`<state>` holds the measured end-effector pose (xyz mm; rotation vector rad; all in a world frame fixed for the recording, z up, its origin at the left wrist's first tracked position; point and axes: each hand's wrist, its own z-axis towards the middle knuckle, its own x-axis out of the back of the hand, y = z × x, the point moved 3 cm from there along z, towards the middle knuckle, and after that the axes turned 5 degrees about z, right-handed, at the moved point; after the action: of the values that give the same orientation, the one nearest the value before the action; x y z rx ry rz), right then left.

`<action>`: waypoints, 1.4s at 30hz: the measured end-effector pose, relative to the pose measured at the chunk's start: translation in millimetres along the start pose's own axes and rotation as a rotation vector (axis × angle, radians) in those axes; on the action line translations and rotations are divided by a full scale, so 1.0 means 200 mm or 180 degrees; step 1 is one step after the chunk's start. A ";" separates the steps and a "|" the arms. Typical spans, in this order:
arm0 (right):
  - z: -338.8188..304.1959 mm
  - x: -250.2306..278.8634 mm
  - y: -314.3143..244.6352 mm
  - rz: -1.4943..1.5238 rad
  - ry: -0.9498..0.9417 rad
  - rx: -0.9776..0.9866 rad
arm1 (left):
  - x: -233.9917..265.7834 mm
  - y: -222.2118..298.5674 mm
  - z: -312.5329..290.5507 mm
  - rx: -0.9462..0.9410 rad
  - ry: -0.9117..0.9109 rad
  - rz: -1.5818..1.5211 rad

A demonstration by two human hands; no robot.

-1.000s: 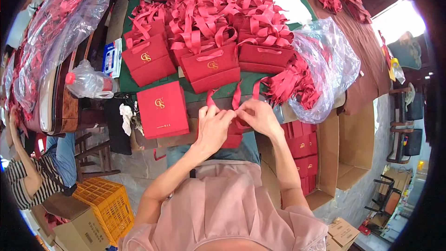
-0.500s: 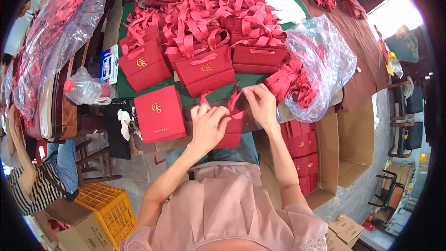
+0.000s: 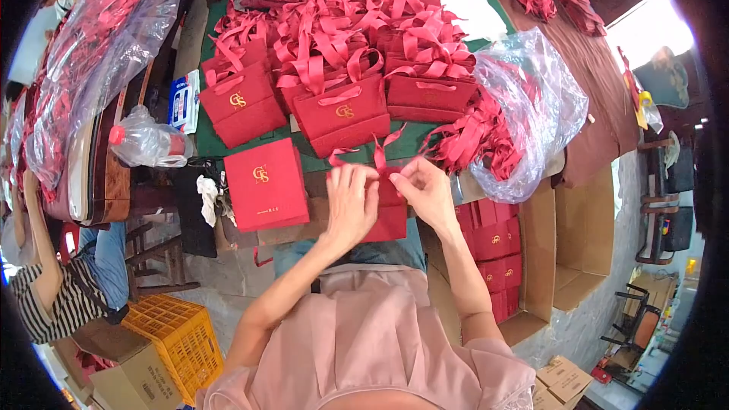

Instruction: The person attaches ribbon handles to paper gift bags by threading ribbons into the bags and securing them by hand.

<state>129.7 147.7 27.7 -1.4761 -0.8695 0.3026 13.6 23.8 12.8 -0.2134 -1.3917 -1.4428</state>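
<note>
Right in front of my body is a small red gift bag (image 3: 390, 220), with a pink-red ribbon (image 3: 380, 155) sticking up from its top edge. My right hand (image 3: 425, 191) is closed, thumb and forefinger pinching the ribbon at the bag's upper right. At the upper left, my left hand (image 3: 351, 201) bends its fingers over the top edge, a ribbon end showing above them. Its fingertips are partly hidden, but they look closed on the ribbon. Left of that hand lies a flat red bag (image 3: 266, 185) with a gold emblem.
Rows of red ribboned bags (image 3: 342, 112) stand across the green table. A clear plastic sack (image 3: 543, 118) of ribboned pieces lies right, a plastic bottle (image 3: 149, 140) left. Below the table's right side, a cardboard box (image 3: 541, 273) holds red bags. A yellow crate (image 3: 178, 342) and striped-shirted person (image 3: 57, 300) are left.
My right hand has come down and inward from the raised ribbon end to the bag's top. The left hand has shifted slightly right, closer to the right one.
</note>
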 end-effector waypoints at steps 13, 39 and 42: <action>0.11 -0.07 -0.01 0.0823 0.0141 -0.0241 | -0.15 0.04 -0.18 0.0992 -0.0799 -0.3179; -0.09 -0.12 -0.03 -0.0773 -0.0335 0.1537 | 0.04 -0.23 -0.07 0.0985 -0.0711 -0.1931; -0.04 -0.14 -0.01 -0.0828 -0.0050 0.1407 | 0.10 -0.17 -0.01 0.0606 -0.0390 -0.0331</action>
<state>116.1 123.5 21.7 -0.9423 -0.9266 0.2900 -19.2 2.7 7.0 -0.1101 -1.6512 -1.3896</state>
